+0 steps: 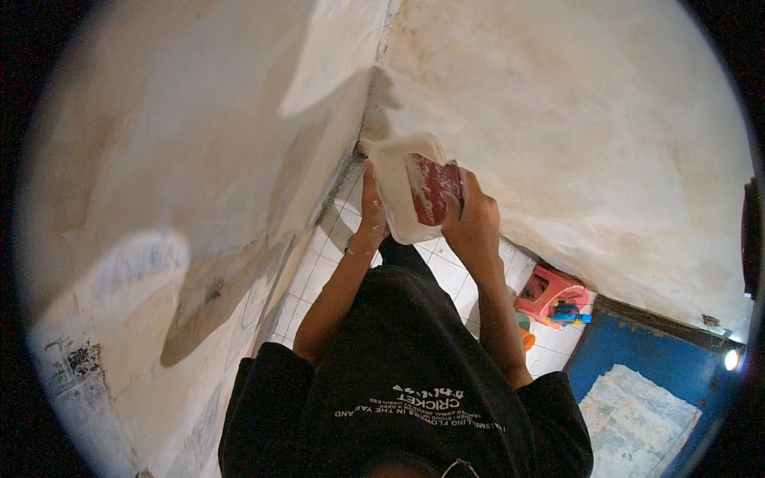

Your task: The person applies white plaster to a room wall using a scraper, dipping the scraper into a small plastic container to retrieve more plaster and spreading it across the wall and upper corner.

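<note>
In front of my chest, close to the wall corner, I hold a whitish rectangular tub (396, 179) with a pale paste inside. My left hand (373, 203) is closed on its left side, with white smears on the skin. At the right side, my right hand (476, 211) grips a flat dark red scraper (430, 187) streaked with the paste. The scraper lies over the tub's right part. Whether my right fingers also touch the tub's rim is hidden.
Two pale, patchy walls, the left wall (159, 143) and the right wall (550, 119), meet just ahead. Below is a white tiled floor (311, 275). A pink plastic item (550, 291) and a blue toy (570, 315) lie at right, near a blue door (637, 342).
</note>
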Action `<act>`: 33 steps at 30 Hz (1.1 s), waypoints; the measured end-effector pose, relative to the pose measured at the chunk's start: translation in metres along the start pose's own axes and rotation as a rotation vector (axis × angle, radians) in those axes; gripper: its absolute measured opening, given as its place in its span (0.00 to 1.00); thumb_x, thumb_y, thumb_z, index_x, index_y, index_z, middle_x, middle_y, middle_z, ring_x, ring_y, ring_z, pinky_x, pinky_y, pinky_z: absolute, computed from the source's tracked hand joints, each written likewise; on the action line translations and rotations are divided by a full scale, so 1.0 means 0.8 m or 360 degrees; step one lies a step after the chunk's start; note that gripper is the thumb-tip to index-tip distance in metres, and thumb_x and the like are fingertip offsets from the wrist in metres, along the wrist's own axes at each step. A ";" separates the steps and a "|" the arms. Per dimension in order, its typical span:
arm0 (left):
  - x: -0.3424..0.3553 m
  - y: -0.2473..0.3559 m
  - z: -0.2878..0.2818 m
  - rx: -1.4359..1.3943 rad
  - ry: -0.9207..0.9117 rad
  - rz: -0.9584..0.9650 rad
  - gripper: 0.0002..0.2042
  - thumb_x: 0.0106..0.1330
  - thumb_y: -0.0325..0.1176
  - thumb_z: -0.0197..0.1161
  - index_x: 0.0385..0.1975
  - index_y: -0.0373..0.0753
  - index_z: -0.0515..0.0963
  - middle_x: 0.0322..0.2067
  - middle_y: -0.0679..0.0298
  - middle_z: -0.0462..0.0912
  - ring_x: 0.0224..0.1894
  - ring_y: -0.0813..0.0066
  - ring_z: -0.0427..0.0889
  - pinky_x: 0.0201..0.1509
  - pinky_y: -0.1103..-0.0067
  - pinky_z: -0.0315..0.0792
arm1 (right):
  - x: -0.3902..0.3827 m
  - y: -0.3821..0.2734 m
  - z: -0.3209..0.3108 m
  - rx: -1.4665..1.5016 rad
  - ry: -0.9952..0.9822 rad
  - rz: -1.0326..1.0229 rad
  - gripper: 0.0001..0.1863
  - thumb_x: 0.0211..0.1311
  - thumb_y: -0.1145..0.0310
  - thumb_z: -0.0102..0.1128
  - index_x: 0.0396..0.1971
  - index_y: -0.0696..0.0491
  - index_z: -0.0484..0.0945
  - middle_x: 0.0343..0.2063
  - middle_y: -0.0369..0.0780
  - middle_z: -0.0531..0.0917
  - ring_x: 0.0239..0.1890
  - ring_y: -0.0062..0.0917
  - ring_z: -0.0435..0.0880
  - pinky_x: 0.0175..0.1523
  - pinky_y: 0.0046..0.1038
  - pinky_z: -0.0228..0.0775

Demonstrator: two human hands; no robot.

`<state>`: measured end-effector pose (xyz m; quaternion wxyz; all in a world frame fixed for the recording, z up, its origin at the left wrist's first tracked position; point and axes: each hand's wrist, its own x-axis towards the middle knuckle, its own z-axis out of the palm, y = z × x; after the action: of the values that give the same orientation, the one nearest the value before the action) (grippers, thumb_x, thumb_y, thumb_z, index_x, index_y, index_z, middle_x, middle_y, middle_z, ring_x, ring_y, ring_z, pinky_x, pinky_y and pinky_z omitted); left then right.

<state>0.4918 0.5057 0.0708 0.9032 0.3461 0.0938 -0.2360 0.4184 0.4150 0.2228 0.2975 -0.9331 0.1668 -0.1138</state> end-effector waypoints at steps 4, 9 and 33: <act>-0.032 0.025 0.028 -0.0200 -0.0219 -0.0265 0.32 0.60 0.60 0.38 0.54 0.39 0.58 0.47 0.55 0.68 0.49 0.63 0.70 0.52 0.70 0.66 | 0.006 0.001 0.016 -0.0087 -0.0103 0.0088 0.15 0.43 0.79 0.48 0.35 0.60 0.70 0.23 0.53 0.77 0.28 0.48 0.76 0.34 0.39 0.67; -0.037 0.027 0.031 -0.0234 -0.0256 -0.0248 0.30 0.61 0.58 0.37 0.51 0.37 0.60 0.45 0.55 0.70 0.45 0.65 0.73 0.48 0.72 0.70 | 0.004 0.011 0.032 -0.0143 -0.0191 0.0039 0.17 0.41 0.73 0.50 0.35 0.59 0.70 0.24 0.52 0.77 0.28 0.46 0.76 0.33 0.38 0.68; -0.026 0.007 -0.018 0.0047 -0.0078 -0.0206 0.29 0.63 0.57 0.36 0.50 0.37 0.62 0.44 0.58 0.72 0.43 0.67 0.74 0.47 0.74 0.69 | -0.008 0.151 0.052 0.1499 -0.0567 0.0608 0.12 0.54 0.75 0.52 0.39 0.62 0.71 0.25 0.41 0.78 0.20 0.19 0.75 0.20 0.18 0.67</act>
<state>0.4765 0.5264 0.0705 0.8828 0.3467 0.0903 -0.3038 0.3962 0.3466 0.1173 0.7229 -0.6566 0.2115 0.0401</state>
